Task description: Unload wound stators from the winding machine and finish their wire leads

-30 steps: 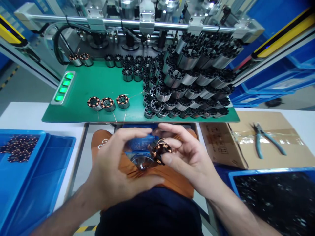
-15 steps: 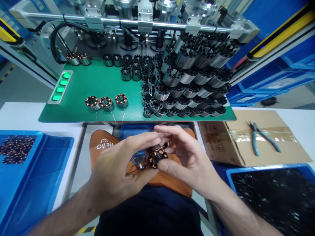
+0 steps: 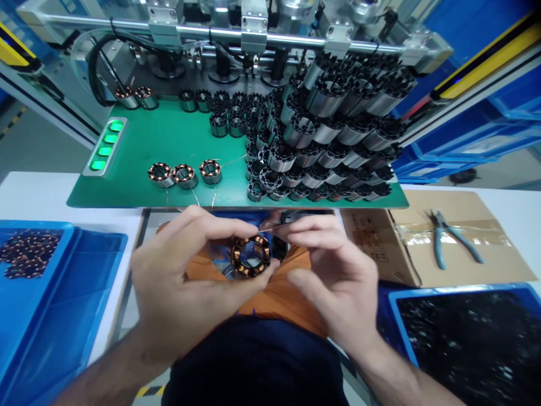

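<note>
Over the lap, my left hand [image 3: 190,270] grips a copper-wound ring core [image 3: 237,264] between thumb and fingers, its open end facing up. Close on its right, my right hand [image 3: 333,270] has its fingers at a thin copper wire [image 3: 270,229] that comes off the top of the core; its thumb stands apart below. Whether the fingertips pinch the wire is hard to tell. Three wound cores [image 3: 184,176] stand near the front edge of the green board [image 3: 139,194], with wire ends hanging over it.
Unwound black-and-silver cores [image 3: 327,98] are stacked on the board's right. Behind runs a machine rail [image 3: 211,36]. Pliers [image 3: 439,237] lie on a cardboard box [image 3: 406,220]. Blue bins [image 3: 397,316] flank me, the right one holding black parts, the left bin [image 3: 21,304] wound ones.
The wound core has moved slightly left and up in my left hand and now shows its open bore. My right hand has come off the core, its fingers now at the wire.
</note>
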A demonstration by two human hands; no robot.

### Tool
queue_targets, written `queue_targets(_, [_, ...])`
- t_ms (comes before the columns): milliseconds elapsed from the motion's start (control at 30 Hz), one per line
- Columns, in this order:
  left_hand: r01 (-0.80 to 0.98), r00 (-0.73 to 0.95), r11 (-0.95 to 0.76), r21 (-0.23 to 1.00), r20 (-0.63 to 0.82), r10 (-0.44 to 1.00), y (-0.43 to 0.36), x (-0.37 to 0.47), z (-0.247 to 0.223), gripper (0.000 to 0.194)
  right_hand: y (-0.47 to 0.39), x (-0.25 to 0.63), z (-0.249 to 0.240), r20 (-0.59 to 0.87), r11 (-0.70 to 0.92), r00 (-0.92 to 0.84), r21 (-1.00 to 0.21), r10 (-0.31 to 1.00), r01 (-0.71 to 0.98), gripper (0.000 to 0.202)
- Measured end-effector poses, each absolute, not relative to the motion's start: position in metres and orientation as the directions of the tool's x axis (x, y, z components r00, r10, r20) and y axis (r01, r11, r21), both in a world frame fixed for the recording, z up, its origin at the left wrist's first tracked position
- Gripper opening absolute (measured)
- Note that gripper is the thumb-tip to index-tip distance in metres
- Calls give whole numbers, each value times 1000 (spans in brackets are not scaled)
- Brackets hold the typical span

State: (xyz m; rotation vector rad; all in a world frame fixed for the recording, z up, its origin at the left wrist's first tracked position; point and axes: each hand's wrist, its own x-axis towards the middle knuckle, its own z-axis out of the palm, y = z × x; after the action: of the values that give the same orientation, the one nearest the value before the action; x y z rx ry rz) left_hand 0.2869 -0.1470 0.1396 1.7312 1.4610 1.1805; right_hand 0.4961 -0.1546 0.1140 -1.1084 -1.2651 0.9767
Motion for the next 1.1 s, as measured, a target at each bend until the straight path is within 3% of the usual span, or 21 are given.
queue_targets(100, [504,17,-361,785,409,912,-146,291,134,30,-159,492,113,228,226,37,-972,973,61,17])
queue_targets(267, [461,117,-394,795,385,915,-146,293,131,37,-154,502,116,301,294,10,-936,953,194,9])
queue_targets(400, [476,249,-492,729,424,871,-147,297,131,26,-151,507,122,451,447,-62,-841,891,304,16])
queue_targets(467, [468,257,-532,705,467,846,-147,300,131,25,-150,504,123,459,453,-52,-842,887,293,17])
queue_targets(533, [471,250,-568,675,516,819,-145,302,130,27,-151,495,122,404,394,15,-899,915,190,16])
queue_targets(633, [523,231,-607,598,586,777,-141,303,128,27,-156,480,113,156,161,45,-976,987,-144,17])
queue_targets(733, [565,235,-605,562,593,770,-136,301,123,26,-163,468,105,-74,-84,-41,-915,996,-394,22])
queue_targets(833, [570,270,-548,612,491,829,-131,298,118,41,-169,462,101,-184,-186,-47,-875,982,-447,14])
queue_targets(1100, [590,289,-505,630,420,860,-137,304,112,35,-171,464,101,-278,-264,-29,-867,960,-422,17])
